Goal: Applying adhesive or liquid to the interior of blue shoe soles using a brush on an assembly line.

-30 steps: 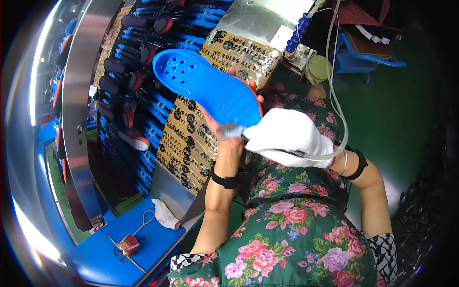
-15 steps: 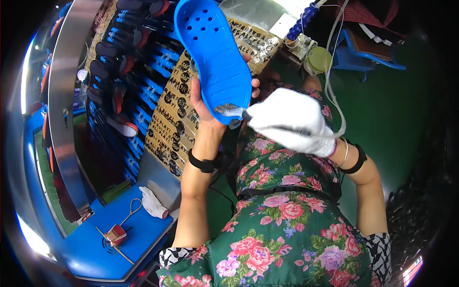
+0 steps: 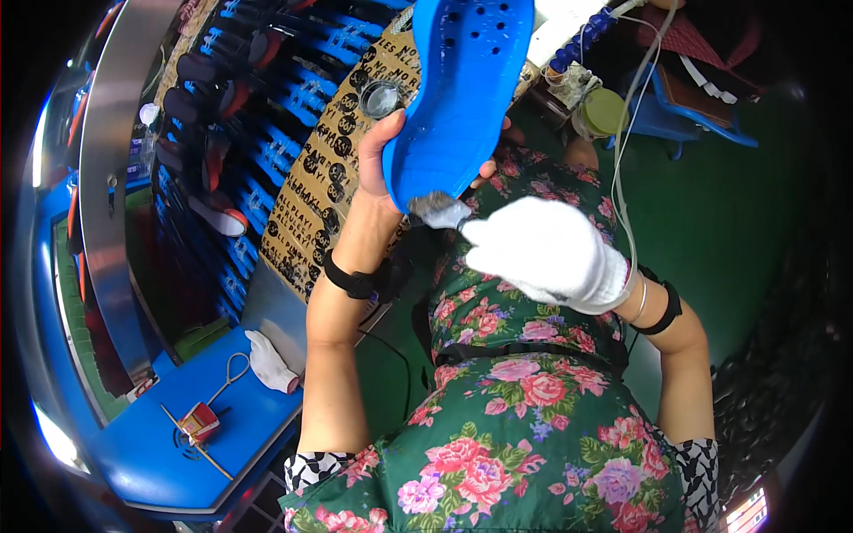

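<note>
A blue shoe sole (image 3: 458, 107) with a raised rim and several round holes at its far end rests in my bare left hand (image 3: 382, 160). My fingers wrap round it from beneath, the thumb at its left edge. My right hand (image 3: 542, 253), in a white knitted glove, is closed on a small brush (image 3: 444, 211). The brush's dark bristles touch the sole's near end; most of its handle is hidden in the glove. Beyond my left thumb, a small round container (image 3: 380, 99) with pale contents stands on a cardboard-covered surface (image 3: 311, 204).
Racks of dark shoes with blue parts (image 3: 267, 151) stand at the left. On a blue surface (image 3: 160, 480) lie a white glove (image 3: 271, 362) and a small red box (image 3: 200, 422). A blue stool (image 3: 662, 107) and a pale cable (image 3: 620, 178) are at the right.
The sole has shifted right and tilted, uncovering the round container. The brush has moved slightly down and right, to the rim of the sole's near end.
</note>
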`<control>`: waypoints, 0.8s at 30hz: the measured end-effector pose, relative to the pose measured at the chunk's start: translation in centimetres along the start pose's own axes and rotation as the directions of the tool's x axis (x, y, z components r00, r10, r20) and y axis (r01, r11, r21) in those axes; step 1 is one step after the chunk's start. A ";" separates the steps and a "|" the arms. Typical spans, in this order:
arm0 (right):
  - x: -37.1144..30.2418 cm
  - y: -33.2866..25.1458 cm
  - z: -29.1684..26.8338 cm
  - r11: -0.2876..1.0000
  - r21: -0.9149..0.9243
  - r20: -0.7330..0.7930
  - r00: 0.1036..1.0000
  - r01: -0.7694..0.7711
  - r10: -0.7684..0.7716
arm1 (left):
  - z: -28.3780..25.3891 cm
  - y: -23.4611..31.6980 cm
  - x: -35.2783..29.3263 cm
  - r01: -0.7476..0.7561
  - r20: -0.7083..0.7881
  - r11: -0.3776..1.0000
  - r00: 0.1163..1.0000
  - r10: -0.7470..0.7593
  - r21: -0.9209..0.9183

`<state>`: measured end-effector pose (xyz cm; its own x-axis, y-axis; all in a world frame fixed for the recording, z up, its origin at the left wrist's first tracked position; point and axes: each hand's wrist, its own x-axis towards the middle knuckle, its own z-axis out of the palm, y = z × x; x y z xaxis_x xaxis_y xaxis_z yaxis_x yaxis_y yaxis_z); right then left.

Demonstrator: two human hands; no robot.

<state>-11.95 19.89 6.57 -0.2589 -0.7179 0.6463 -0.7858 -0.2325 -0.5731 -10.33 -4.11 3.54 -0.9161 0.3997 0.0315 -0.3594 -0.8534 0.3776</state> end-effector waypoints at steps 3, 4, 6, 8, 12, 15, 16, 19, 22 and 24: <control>0.7 -0.3 -0.8 0.988 0.137 -0.002 0.998 -0.068 0.069 | 0.3 0.2 0.2 0.029 -0.004 0.993 1.000 -0.029 0.115; 1.4 -0.4 -1.4 0.953 0.268 0.000 0.989 -0.140 0.145 | 0.1 0.3 0.0 0.029 0.016 0.994 0.999 -0.031 0.110; 2.0 -0.5 -1.4 0.927 0.300 -0.060 0.965 -0.226 0.255 | 0.0 0.5 -0.2 0.023 0.033 0.994 0.999 -0.027 0.107; 2.2 -0.4 -1.2 0.960 0.183 -0.107 0.966 -0.212 0.234 | 0.3 0.6 0.2 0.009 0.032 0.994 0.999 -0.013 0.112; 1.4 -0.9 -0.8 0.802 0.489 -0.004 0.918 -0.343 0.396 | -0.3 0.3 0.5 -0.021 0.075 1.000 0.997 0.021 -0.006; 1.8 -0.2 -1.1 0.833 0.414 -0.147 0.875 -0.369 0.461 | 0.2 0.5 0.5 0.007 -0.038 0.999 0.999 -0.005 0.041; 2.0 -0.5 -0.9 0.765 0.467 -0.044 0.853 -0.443 0.520 | 0.2 0.8 0.3 0.001 -0.024 0.997 1.000 0.000 0.071; 2.5 -0.2 -1.2 0.498 0.697 0.132 0.775 -0.515 0.618 | -0.1 0.1 -0.5 -0.058 -0.103 0.996 0.993 0.051 -0.066; 3.7 0.5 -3.5 0.723 0.481 -0.079 0.797 -0.496 0.599 | 1.3 -1.4 -0.8 -0.115 -0.307 0.992 0.947 0.092 -0.060; 4.8 2.6 -4.4 0.818 0.367 -0.135 0.845 -0.443 0.518 | 0.7 -2.4 -1.3 -0.112 -0.285 0.990 0.955 0.085 -0.081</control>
<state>-17.70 18.69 10.43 -0.7013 -0.6385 0.3172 -0.3219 -0.1133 -0.9400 -8.18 -2.31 3.21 -0.9558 0.2136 -0.2018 -0.2674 -0.9170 0.2958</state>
